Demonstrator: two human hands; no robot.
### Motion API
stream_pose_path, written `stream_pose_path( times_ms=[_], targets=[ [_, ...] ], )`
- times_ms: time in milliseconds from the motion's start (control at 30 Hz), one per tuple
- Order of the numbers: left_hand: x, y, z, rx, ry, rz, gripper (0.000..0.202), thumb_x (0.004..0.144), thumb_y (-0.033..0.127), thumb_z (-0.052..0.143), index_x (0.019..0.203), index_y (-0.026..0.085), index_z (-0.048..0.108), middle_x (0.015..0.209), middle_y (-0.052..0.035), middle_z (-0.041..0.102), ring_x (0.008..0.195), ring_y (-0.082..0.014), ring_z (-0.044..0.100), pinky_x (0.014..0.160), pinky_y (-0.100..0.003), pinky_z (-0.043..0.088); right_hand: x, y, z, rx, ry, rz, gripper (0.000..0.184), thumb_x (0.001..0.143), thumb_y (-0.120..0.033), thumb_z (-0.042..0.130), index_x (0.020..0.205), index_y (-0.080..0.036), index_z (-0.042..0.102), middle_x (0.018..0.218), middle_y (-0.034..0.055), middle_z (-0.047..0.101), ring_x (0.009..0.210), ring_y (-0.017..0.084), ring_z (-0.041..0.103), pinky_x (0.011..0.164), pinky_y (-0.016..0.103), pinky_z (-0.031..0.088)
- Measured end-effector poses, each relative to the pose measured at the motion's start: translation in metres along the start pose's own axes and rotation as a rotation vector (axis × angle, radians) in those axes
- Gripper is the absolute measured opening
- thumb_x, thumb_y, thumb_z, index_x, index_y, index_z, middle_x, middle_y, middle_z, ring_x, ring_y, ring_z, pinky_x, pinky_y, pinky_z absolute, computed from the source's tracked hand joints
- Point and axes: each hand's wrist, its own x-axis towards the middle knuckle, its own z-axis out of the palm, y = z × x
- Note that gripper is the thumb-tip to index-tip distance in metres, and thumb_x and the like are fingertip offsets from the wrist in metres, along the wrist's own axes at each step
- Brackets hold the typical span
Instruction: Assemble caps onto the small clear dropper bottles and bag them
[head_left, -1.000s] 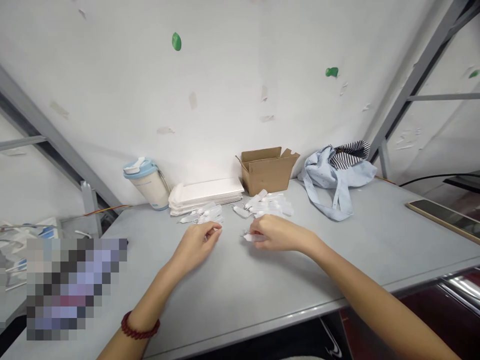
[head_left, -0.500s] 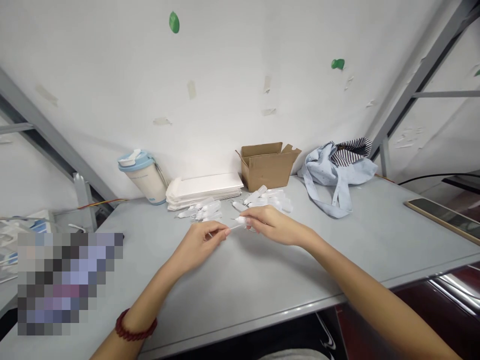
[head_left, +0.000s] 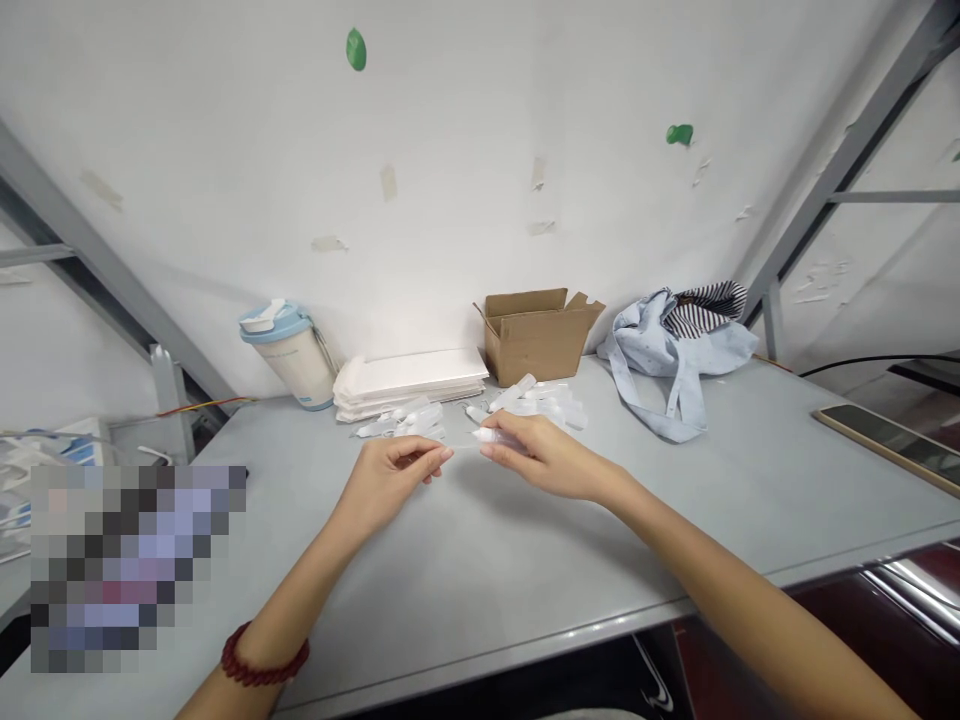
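Squeeze bottle, one, held above desk; right hand: fingers narrowed round it. Left hand: fingers pinched on one thin pale piece. Two bottle piles behind, too jumbled to count.

Fingers of the right hand cover much of a white-tipped squeeze bottle, while a thin pale piece pinched in the left hand is too faint to identify. Beyond the right hand, a pile of clear bottles is partly screened by its knuckles; the cardboard box behind them conceals its own floor. Lettering on a lidded tumbler beyond the left hand is illegibly small. Pixelation masks the area left of that hand; far right of the right hand, a phone is cropped.
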Motion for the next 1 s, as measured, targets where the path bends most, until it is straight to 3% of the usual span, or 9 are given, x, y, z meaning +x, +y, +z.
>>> stream_pose_path(
  times_ms=[100,233,1000],
  targets=[
    [-0.0005,0.0005,0.0029,0.054,0.002,0.081,0.023,0.08,0.034,0.056,0.074,0.018,0.071,0.066,-0.0017,0.067,0.06,-0.0141,0.059,0.057,-0.023,0.047,0.0008,-0.0027,0.0032,-0.01,-0.038,-0.047,0.023,0.094,-0.033,0.041,0.097,-0.016,0.056,0.082,0.0029,0.059,0.072,0.014,0.053,0.066,0.025,0.038],
    [-0.0012,0.0006,0.005,0.077,-0.083,0.16,0.024,0.085,0.029,0.049,0.088,0.021,0.072,0.077,-0.0025,0.07,0.066,-0.0143,0.059,0.058,-0.023,0.047,0.0015,-0.003,0.0074,-0.031,-0.079,-0.046,0.024,0.094,-0.032,0.039,0.089,-0.017,0.057,0.074,0.0011,0.058,0.066,0.014,0.051,0.062,0.024,0.036],
    [-0.0034,0.0044,0.0047,-0.026,-0.098,0.144,0.023,0.085,0.03,0.051,0.087,0.019,0.071,0.076,-0.0021,0.068,0.062,-0.012,0.058,0.06,-0.023,0.046,0.0012,0.0013,0.0087,-0.013,-0.079,-0.026,0.027,0.093,-0.033,0.042,0.075,-0.016,0.053,0.063,-0.0022,0.048,0.058,0.011,0.043,0.057,0.023,0.031]
  ],
)
